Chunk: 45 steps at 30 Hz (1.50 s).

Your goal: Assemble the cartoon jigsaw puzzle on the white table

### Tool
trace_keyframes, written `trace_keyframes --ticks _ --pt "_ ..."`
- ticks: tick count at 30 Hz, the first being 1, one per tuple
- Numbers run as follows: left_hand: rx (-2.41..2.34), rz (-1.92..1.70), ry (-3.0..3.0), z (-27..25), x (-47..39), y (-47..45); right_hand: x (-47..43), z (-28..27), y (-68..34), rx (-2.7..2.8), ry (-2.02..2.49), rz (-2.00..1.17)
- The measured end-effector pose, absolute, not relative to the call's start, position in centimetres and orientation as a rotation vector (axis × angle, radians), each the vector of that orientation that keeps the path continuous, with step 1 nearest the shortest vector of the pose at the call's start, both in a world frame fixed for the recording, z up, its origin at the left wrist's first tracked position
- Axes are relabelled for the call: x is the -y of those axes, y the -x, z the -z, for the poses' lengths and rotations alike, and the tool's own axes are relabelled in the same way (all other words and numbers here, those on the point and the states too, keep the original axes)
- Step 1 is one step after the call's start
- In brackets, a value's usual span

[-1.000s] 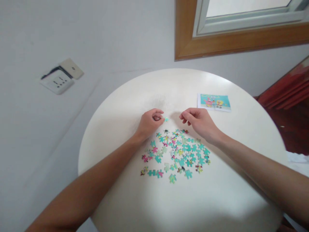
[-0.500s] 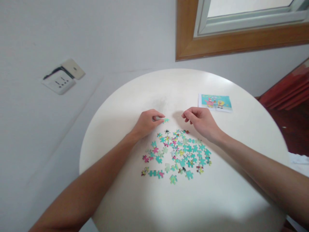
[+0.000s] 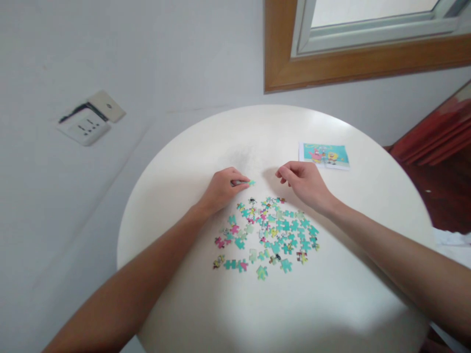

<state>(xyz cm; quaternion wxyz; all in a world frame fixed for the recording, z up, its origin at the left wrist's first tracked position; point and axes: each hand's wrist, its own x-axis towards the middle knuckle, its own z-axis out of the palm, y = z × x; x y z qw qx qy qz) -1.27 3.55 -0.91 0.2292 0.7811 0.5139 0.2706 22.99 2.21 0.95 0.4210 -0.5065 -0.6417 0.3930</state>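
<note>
My left hand (image 3: 227, 188) is closed in a pinch on a small teal-green jigsaw puzzle piece (image 3: 252, 183), just beyond the scattered pieces. To the right, my right hand (image 3: 302, 179) is held over the table with its fingers curled and thumb against them; whether anything is between the fingertips is hidden. Many loose puzzle pieces (image 3: 286, 265), mostly teal with some pink, yellow and pale green, lie spread between my forearms. Beyond my right hand lies a reference picture (image 3: 324, 155) with cartoon figures on a teal background.
The pieces lie on a round white table (image 3: 206, 314) that stands by a pale wall. A socket plate (image 3: 84, 126) is loose on the wall at left. At the upper right is a wood-framed window (image 3: 279, 49). Red cloth (image 3: 437, 135) hangs at the far right.
The whole view has shifted slightly to the left. My left fingers still pinch the piece, which shows a little less beyond the fingertips. My right hand keeps nearly the same pose.
</note>
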Motion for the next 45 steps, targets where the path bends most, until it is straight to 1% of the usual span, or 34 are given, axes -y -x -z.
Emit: trace_keyframes --ticks 21,25,35,45 --pt "-1.448 -0.773 -2.118 1.0 -3.6 0.8 -2.7 -1.1 -23.5 1.635 1.286 -0.942" --pt "-1.447 -0.769 -2.121 1.0 -3.6 0.8 -2.6 -1.3 -23.8 1.791 1.234 -0.894" --pt "-1.439 -0.759 -2.132 1.1 -3.7 0.9 -1.0 -1.6 -24.2 2.42 1.141 -0.813" --pt "-1.437 -0.746 -2.145 1.4 -3.8 1.0 -0.9 -1.5 -24.1 2.539 1.129 -0.715"
